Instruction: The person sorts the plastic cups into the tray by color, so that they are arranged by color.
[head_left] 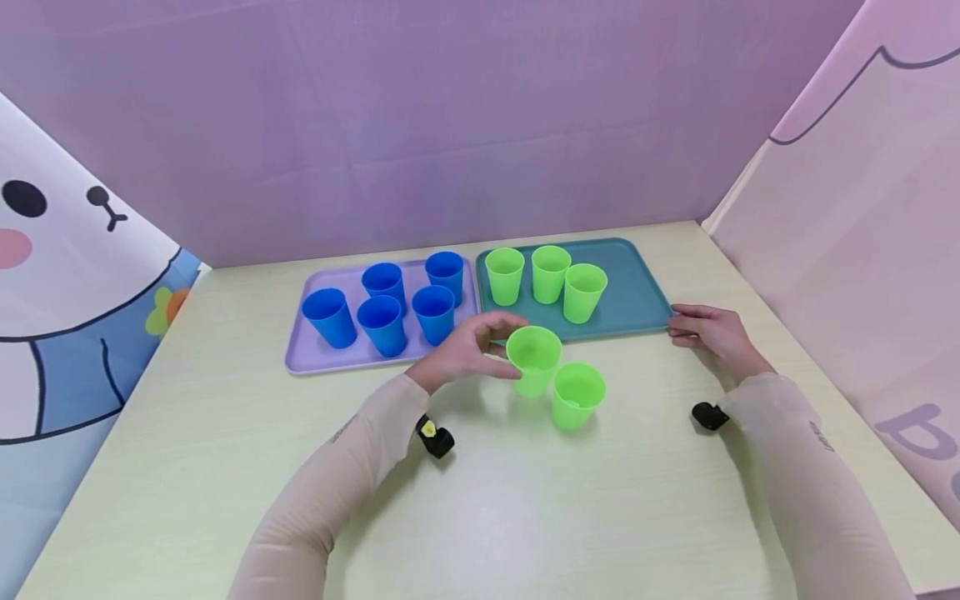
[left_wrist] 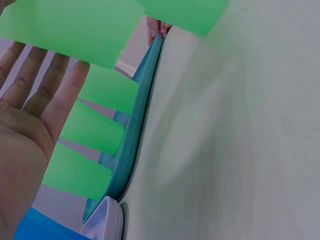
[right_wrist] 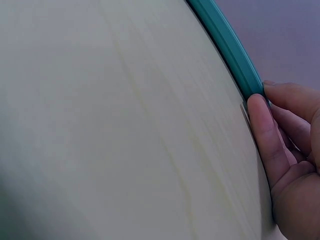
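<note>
My left hand (head_left: 468,352) holds a light green cup (head_left: 535,367) between thumb and fingers, in front of the trays. In the left wrist view its straight fingers (left_wrist: 42,87) lie along that cup's side. A second green cup (head_left: 577,398) stands on the table just right of the held one. My right hand (head_left: 714,335) pinches the front right corner of the teal tray (head_left: 637,287). The right wrist view shows thumb and forefinger on the tray's rim (right_wrist: 232,55). Three more green cups, among them one at the front (head_left: 583,296), stand upright on this tray.
Left of the teal tray, and against it, lies a lilac tray (head_left: 307,354) bearing several blue cups (head_left: 382,327). Both trays sit towards the back of the pale table (head_left: 510,517). A purple cloth wall (head_left: 450,125) rises behind, with printed cloths at both sides.
</note>
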